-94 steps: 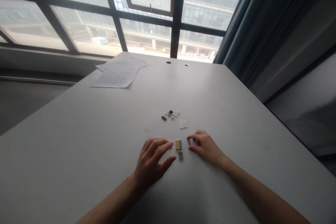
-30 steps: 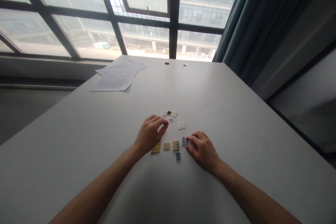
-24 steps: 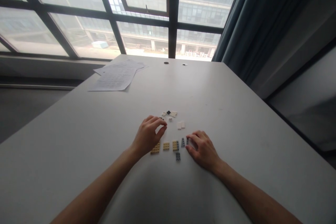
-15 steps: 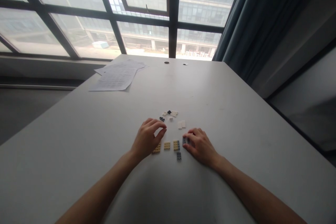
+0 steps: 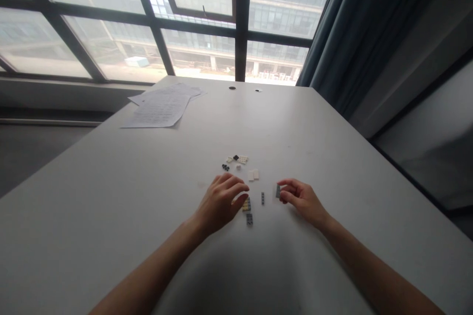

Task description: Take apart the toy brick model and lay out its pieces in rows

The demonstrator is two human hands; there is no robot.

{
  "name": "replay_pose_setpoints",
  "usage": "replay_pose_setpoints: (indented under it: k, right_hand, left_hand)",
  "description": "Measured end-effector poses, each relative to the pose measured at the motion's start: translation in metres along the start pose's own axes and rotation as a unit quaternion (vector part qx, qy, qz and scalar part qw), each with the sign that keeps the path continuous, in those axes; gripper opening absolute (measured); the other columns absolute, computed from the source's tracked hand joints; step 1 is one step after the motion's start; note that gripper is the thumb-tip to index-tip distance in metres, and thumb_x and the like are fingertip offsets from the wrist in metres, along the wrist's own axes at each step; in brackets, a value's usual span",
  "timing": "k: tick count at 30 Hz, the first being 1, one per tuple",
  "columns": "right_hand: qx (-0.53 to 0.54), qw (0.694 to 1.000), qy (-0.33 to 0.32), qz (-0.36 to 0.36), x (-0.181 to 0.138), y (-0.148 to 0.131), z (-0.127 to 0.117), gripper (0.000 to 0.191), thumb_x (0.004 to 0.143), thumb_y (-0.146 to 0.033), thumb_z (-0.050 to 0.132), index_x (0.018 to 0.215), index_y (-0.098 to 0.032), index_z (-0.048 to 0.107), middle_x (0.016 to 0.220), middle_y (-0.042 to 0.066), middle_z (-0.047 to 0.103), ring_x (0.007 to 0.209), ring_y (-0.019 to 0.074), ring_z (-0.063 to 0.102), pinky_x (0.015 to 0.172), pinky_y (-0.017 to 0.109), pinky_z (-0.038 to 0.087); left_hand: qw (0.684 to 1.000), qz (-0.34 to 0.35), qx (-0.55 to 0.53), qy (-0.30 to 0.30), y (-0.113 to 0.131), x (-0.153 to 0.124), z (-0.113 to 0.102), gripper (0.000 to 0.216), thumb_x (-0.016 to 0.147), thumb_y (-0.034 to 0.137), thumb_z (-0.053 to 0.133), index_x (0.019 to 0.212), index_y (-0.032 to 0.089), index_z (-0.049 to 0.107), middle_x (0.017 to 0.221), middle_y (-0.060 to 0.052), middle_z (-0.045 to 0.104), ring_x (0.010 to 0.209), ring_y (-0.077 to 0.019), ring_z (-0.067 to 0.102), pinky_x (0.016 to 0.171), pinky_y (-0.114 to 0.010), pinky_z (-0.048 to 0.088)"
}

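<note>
The bench point(image 5: 148, 182) was the largest thing at hand, and its smooth-looking top seemed likely to let any nudged piece skid out of place.

Across it, the left forearm point(image 5: 162, 256) and the right forearm point(image 5: 373, 261) slanted up from the lower corners, both low, wrists near the surface. The left hand point(image 5: 222, 203) hung palm down, knuckles raised and fingers bent, its grip parted, with nothing visible between thumb and fingertips. It covered part of the tan-and-grey plate point(image 5: 246, 205), so lowering it could have bumped that plate, or anything hidden beneath the palm, out of line. The right hand point(image 5: 301, 201), well apart from the left, was turned inward with fingers curled, its grip closed on a grey plate point(image 5: 278, 190) at the fingertips. With so slight a hold, the plate might have twisted or slipped; whether it touched the bench could not be told.

Just on the near side of the tan-and-grey plate lay a small grey block point(image 5: 249, 220), easily caught by the left thumb. Smallest, the narrow grey strip point(image 5: 262, 199) lay between the hands, where an inward sweep of the right could have knocked it askew.
</note>
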State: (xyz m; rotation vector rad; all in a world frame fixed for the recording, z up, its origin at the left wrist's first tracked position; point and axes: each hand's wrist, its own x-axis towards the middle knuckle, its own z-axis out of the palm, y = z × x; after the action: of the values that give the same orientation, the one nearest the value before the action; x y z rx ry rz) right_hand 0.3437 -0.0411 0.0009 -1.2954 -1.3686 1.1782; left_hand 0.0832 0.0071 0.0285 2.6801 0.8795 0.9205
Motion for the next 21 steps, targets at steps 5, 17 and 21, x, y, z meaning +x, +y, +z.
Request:
replay_pose_setpoints:
  k: [5,17,21]
  right_hand:
    - [-0.062,0.998,0.024,0.019,0.0,0.0,0.002,0.023,0.08,-0.029,0.061,0.099,-0.018,0.063,0.071,0.0,0.064,0.063,0.0126,0.054,0.061,0.027,0.043]
    - [-0.289,0.952,-0.012,-0.095,-0.03,-0.019,0.015,0.015,0.086,-0.022,0.056,0.099,-0.022,0.063,0.095,0.003,0.061,0.081,0.0156,0.057,0.064,0.025,0.046]
    - [-0.289,0.952,-0.03,-0.099,-0.036,-0.015,0.013,0.016,0.087,-0.021,0.057,0.102,-0.023,0.063,0.1,0.003,0.061,0.083,0.0151,0.057,0.071,0.026,0.048]
  left_hand:
    - [1.0,0.002,0.002,0.001,0.005,0.003,0.003,0.008,0.089,0.023,0.055,0.092,0.02,0.063,0.091,-0.003,0.067,0.088,-0.0187,0.054,0.082,-0.035,0.04]
    - [1.0,0.014,-0.013,0.006,-0.004,-0.045,-0.041,0.007,0.089,0.026,0.055,0.088,0.018,0.055,0.083,-0.004,0.059,0.078,-0.0174,0.051,0.073,-0.031,0.041]
    - [0.978,0.06,-0.029,-0.197,0.025,-0.09,-0.052,0.042,0.075,0.057,0.065,0.079,0.019,0.048,0.075,-0.002,0.053,0.065,-0.0169,0.044,0.063,-0.032,0.034]
